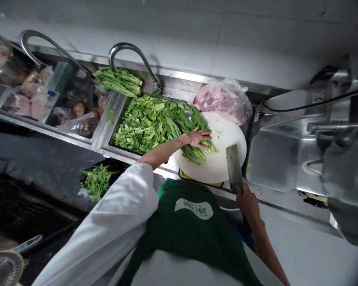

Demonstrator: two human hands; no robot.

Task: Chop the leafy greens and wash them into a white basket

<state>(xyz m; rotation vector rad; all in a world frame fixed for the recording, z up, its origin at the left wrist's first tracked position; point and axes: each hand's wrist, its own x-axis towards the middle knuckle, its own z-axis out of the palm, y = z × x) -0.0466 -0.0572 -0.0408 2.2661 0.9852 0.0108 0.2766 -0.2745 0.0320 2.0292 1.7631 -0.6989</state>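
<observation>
My left hand (198,138) lies with fingers spread on a bunch of long leafy greens (193,153), pressing it against a round white cutting board (226,167). The cut stem ends point toward the right. In my right hand (248,200) is the handle of a cleaver (234,165). Its broad blade rests over the right edge of the board, apart from the greens. Left of the board, a sink basin is heaped with chopped greens (140,127); leaves from the bunch reach over its edge.
Behind the board sits raw meat in a clear plastic bag (223,101). A slicing machine (274,159) stands to the right. Another bunch of greens (119,81) lies by a curved faucet (131,45). Basins farther left hold bagged meat (24,103). Trimmings (98,180) fill a black-lined bin below.
</observation>
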